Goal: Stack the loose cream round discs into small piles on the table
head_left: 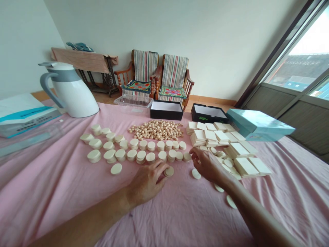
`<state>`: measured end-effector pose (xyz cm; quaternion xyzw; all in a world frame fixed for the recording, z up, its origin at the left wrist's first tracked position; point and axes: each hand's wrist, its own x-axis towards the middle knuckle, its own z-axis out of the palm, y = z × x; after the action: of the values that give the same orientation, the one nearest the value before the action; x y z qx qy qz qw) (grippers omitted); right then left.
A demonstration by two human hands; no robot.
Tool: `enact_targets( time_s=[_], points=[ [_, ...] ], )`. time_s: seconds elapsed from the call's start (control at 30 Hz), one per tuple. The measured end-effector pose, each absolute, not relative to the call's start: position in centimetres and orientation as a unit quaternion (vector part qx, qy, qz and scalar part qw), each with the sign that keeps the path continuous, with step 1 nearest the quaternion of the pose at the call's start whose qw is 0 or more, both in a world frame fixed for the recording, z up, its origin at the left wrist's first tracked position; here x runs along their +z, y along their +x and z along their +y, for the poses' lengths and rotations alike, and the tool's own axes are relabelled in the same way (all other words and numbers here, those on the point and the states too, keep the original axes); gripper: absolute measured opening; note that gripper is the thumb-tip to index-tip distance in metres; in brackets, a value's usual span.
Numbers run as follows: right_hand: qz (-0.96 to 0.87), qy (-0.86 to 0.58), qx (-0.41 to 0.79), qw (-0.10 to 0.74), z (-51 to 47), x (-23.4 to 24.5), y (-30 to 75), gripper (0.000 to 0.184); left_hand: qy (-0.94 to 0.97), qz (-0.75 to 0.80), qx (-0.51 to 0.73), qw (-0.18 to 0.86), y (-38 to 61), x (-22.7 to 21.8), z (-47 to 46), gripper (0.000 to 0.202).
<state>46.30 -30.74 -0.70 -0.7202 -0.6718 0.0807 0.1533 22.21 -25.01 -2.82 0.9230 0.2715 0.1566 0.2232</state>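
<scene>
My left hand [147, 181] rests on the cloth with thumb and fingers curled around a small stack of pale round discs [169, 171]. My right hand [207, 164] is closed, fingertips pointing left near the right end of a front row of stacked discs [162, 155]; what it pinches, if anything, is hidden. Just below it lies a single disc [196, 174]. A loose pile of discs [227, 163] sits beside and partly behind my right wrist. Further left, one disc [116, 168] lies in front of the rows.
Beyond the rows is a heap of small wooden pieces [158, 130]. Square-tile stacks [210, 136] stand right, near a light-blue box [259, 125]. Two black boxes [166, 114], a clear plastic tray [133, 101] and a white jug [74, 91] line the pink cloth's far side.
</scene>
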Motion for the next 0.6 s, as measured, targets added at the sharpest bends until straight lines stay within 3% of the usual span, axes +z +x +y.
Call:
enact_targets(
  time_s=[0.47, 0.6],
  points=[
    [-0.711, -0.682, 0.036, 0.170, -30.7, -0.1, 45.5, 0.028, 0.923, 0.272, 0.154, 0.225, 22.2, -2.6, -25.1, 0.028],
    [-0.710, -0.682, 0.044, 0.170, -30.1, -0.5, 45.6, 0.019, 0.925, 0.269, 0.158, 0.219, 22.2, -2.6, -25.1, 0.029]
  ],
)
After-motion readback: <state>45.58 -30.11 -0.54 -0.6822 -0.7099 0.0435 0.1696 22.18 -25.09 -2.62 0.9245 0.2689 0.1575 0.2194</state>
